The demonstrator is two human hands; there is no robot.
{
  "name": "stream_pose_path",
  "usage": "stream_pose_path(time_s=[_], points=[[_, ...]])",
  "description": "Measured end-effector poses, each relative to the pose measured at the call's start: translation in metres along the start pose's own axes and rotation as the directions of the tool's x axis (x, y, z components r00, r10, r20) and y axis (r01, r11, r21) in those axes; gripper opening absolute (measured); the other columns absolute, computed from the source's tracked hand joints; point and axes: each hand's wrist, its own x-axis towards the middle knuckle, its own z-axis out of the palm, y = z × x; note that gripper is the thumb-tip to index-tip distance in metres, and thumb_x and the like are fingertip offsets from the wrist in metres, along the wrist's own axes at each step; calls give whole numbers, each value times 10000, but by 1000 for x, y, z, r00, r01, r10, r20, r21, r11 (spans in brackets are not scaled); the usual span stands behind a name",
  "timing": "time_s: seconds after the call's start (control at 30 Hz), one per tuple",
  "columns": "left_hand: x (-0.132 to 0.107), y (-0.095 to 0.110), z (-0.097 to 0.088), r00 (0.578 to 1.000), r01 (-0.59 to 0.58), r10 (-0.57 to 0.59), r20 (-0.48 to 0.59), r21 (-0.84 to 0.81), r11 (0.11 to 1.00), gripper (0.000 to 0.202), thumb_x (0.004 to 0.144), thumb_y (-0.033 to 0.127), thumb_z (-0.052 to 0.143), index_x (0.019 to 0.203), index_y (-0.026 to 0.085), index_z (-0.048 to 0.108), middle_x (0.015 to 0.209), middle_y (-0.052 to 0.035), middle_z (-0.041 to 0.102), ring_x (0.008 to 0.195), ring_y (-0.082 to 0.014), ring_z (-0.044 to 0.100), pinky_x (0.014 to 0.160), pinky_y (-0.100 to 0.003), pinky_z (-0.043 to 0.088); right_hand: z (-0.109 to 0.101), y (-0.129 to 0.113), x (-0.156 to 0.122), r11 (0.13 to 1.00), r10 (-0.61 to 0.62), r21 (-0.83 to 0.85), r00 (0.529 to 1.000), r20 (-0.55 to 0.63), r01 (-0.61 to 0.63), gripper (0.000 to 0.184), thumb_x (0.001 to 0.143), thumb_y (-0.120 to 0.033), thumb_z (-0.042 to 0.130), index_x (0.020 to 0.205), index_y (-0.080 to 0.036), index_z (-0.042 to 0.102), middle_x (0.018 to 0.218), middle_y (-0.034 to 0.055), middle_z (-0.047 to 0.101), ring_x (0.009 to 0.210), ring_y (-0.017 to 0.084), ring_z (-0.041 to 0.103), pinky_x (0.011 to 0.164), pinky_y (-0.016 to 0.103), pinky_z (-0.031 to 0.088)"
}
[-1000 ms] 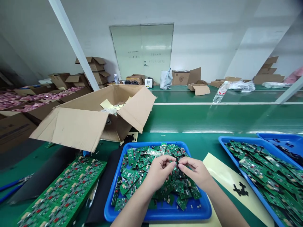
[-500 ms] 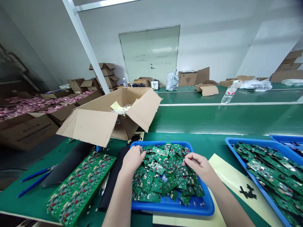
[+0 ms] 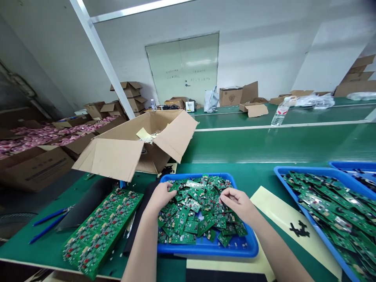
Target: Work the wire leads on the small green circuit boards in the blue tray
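A blue tray [image 3: 205,250] in front of me holds a heap of small green circuit boards [image 3: 190,227]. My left hand [image 3: 158,199] rests at the tray's left side, over the edge of the heap. Its thumb and forefinger are apart, and I see nothing between them; the other fingers are hidden. Over the right part of the heap, my right hand [image 3: 239,203] has its fingers curled and pinched close to the boards. Whatever may be in that pinch is too small to make out.
A larger board panel [image 3: 102,231] and blue-handled pliers [image 3: 49,223] lie left. Behind stands an open cardboard box [image 3: 114,156]. To the right are yellow paper [image 3: 282,211] with black pieces [image 3: 299,229], another blue tray [image 3: 311,219] of boards and a water bottle [image 3: 281,112].
The whole view has shifted slightly, so the tray and both hands appear a little further left and higher. Both hands keep nearly the same places over the heap.
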Motion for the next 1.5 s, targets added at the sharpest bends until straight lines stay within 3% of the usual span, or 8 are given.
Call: stream_pose_path(time_s=[0.13, 0.3, 0.47, 0.6, 0.7, 0.97, 1.2, 1.5], points=[[-14, 19, 7, 990, -139, 133, -55, -111, 984, 298, 719, 287, 573, 984, 152, 600, 1005, -96, 579, 971, -265, 554, 840, -350, 431, 7, 0, -1, 1000, -10, 13, 1000, -2, 10, 267, 830, -425, 544, 736, -179, 587, 690, 19, 611, 629, 151, 561, 602, 268, 469], [-27, 54, 32, 940, -283, 324, 107, -287, 915, 241, 685, 216, 573, 921, 195, 529, 932, -27, 527, 817, -179, 514, 775, -315, 448, 13, -1, 0, 998, -47, 35, 996, -79, 50, 233, 823, -404, 545, 751, -184, 572, 936, 80, 640, 857, 197, 607, 764, 310, 499], [-31, 70, 49, 871, -195, 363, 332, -445, 874, 257, 672, 167, 538, 920, 199, 476, 652, 73, 384, 530, -102, 418, 474, -218, 408, 12, -4, 0, 997, -72, 32, 990, -123, 76, 230, 826, -398, 532, 751, -185, 573, 865, 70, 643, 758, 176, 605, 695, 298, 517], [-29, 71, 52, 814, -83, 385, 436, -568, 819, 311, 706, 148, 500, 1014, 186, 503, 727, 32, 510, 556, -104, 517, 486, -213, 432, 11, -6, -2, 995, -93, 19, 989, -114, 95, 186, 819, -361, 546, 757, -189, 578, 831, 58, 636, 755, 175, 597, 693, 291, 515], [-27, 70, 54, 760, 4, 417, 499, -645, 764, 180, 722, 154, 502, 895, 164, 553, 590, 47, 514, 521, -95, 503, 498, -201, 422, 7, -9, -3, 982, -182, -78, 976, -118, 173, 167, 849, -317, 508, 748, -196, 563, 827, 54, 618, 765, 174, 588, 686, 284, 501], [-31, 68, 61, 737, 236, 390, 552, -751, 617, 282, 775, 198, 482, 1043, 140, 544, 552, 7, 629, 540, -119, 613, 569, -230, 491, -1, -15, -8, 811, -373, -472, 927, 36, 345, 156, 906, -218, 430, 788, -209, 532, 754, 40, 568, 701, 170, 553, 644, 297, 459], [-31, 68, 64, 761, 210, 383, 524, -757, 618, 390, 799, 167, 447, 1180, 126, 520, 494, 35, 583, 420, -77, 492, 445, -172, 382, 5, -10, -8, 700, -422, -603, 903, 83, 383, 143, 890, -155, 434, 804, -195, 542, 788, 59, 580, 721, 172, 569, 660, 303, 474], [-33, 67, 70, 775, 203, 416, 476, -810, 550, 346, 859, 276, 425, 1134, 119, 566, 552, 24, 561, 449, -86, 498, 439, -183, 387, 6, -10, -7, 671, -486, -620, 873, 47, 407, 152, 879, -133, 453, 757, -189, 524, 730, 39, 556, 695, 159, 569, 628, 283, 474]])
